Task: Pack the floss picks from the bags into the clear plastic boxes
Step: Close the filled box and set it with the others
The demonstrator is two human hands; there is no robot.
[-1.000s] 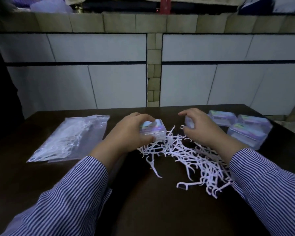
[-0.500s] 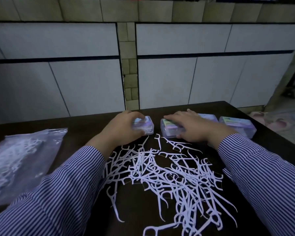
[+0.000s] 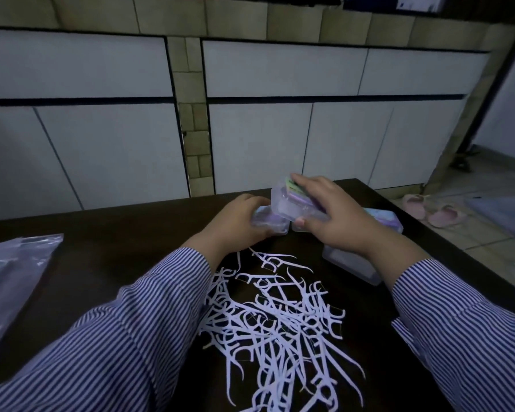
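Note:
A heap of white floss picks (image 3: 280, 319) lies loose on the dark table (image 3: 125, 251) in front of me. My left hand (image 3: 238, 224) grips a small clear plastic box (image 3: 275, 226) that sits on the table. My right hand (image 3: 333, 215) holds a second clear box (image 3: 286, 203) lifted and tilted just above and beside the first one. Another clear box (image 3: 351, 266) lies under my right wrist, and one more clear box (image 3: 384, 218) shows behind that hand. A clear bag of floss picks (image 3: 9, 275) lies at the far left.
The table's right edge drops to a tiled floor where pink slippers (image 3: 428, 209) lie. A white tiled wall (image 3: 107, 150) rises right behind the table's far edge.
My right hand has lifted a clear box off the table and tilted it up beside the box under my left hand. The view has shifted right, so the bag sits further left.

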